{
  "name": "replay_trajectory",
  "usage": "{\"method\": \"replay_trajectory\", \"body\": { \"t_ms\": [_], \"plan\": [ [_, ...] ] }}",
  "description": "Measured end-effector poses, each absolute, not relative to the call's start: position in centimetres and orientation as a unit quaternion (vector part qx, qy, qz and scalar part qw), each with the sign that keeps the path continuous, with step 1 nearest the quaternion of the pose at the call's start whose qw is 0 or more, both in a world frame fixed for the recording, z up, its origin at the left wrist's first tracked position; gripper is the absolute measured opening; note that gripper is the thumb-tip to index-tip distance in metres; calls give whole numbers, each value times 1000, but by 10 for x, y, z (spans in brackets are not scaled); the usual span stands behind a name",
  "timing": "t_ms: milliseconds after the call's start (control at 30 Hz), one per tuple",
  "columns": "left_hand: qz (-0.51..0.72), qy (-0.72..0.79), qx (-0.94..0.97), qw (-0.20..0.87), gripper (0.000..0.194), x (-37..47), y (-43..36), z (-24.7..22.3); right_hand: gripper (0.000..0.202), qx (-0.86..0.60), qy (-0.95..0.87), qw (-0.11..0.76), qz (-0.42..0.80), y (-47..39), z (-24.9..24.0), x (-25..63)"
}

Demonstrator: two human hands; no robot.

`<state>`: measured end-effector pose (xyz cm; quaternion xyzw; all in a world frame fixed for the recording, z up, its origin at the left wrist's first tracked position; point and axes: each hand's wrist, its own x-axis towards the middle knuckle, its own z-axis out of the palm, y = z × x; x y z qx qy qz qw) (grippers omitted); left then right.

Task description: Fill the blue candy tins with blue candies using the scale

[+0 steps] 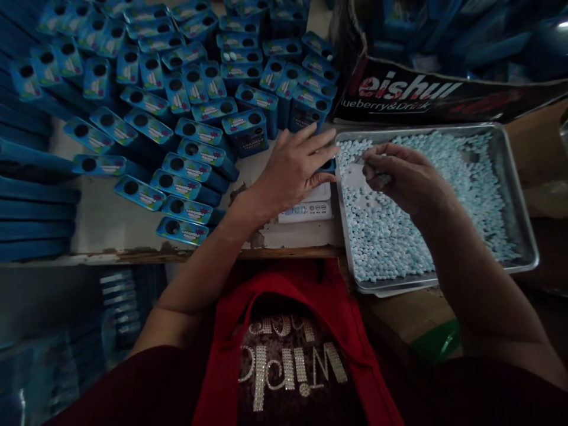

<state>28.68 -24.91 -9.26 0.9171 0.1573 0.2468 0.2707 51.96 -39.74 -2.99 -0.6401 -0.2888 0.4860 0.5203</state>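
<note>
My left hand [293, 163] reaches over a small white digital scale [306, 210] with its fingers spread. A blue tin [327, 165] shows in part between its thumb and index finger; whether they touch it I cannot tell. My right hand [402, 177] is over the left part of a metal tray [517, 201] filled with small pale-blue and white candies [390, 248]. Its thumb and fingers are pinched together; what they hold, if anything, is hidden. A whitish patch lies beside the fingertips among the candies.
Many blue tins [184, 210] with round dark openings stand upright across the left and back of the worktop. Flat blue boxes [35, 207] are stacked at far left. Behind the tray is a black printed carton [399, 92] with blue packs inside. The worktop's front edge [284, 253] is chipped.
</note>
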Motion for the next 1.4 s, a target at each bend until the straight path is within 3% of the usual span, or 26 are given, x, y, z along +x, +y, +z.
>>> {"method": "replay_trajectory", "body": {
  "t_ms": [167, 267, 333, 433, 600, 700, 800, 933, 1167, 1267, 1333, 1400],
  "plan": [
    [284, 196, 899, 270, 54, 258, -269, -97, 16, -603, -398, 476, 501, -383, -17, 512],
    [335, 259, 852, 309, 68, 245, -270, -110, 18, -591, -411, 477, 503, -369, 0, 511],
    [351, 298, 809, 365, 68, 248, -266, -122, 19, -585, -360, 515, 512, -364, 9, 515],
    [358, 306, 767, 436, 50, 266, -263, -128, 22, -580, -261, 587, 501, -365, 11, 520],
    [384, 252, 812, 360, 47, 301, -276, -98, 25, -516, -239, 721, 396, -371, -12, 511],
    [382, 234, 820, 356, 47, 317, -288, -83, 21, -507, -265, 758, 314, -375, -23, 498],
    [377, 227, 815, 378, 49, 329, -298, -82, 28, -570, -259, 737, 256, -382, -29, 490],
    [366, 232, 809, 398, 52, 340, -311, -91, 35, -588, -250, 712, 291, -397, -37, 491],
    [382, 217, 783, 441, 49, 348, -317, -106, 23, -531, -263, 763, 259, -407, -39, 518],
    [427, 181, 733, 498, 48, 337, -302, -121, 27, -518, -280, 765, 262, -414, -44, 557],
    [461, 157, 697, 526, 60, 320, -287, -132, 29, -558, -307, 731, 245, -426, -55, 583],
    [480, 160, 682, 529, 66, 300, -271, -142, 32, -653, -382, 619, 211, -447, -69, 598]
  ]
}}
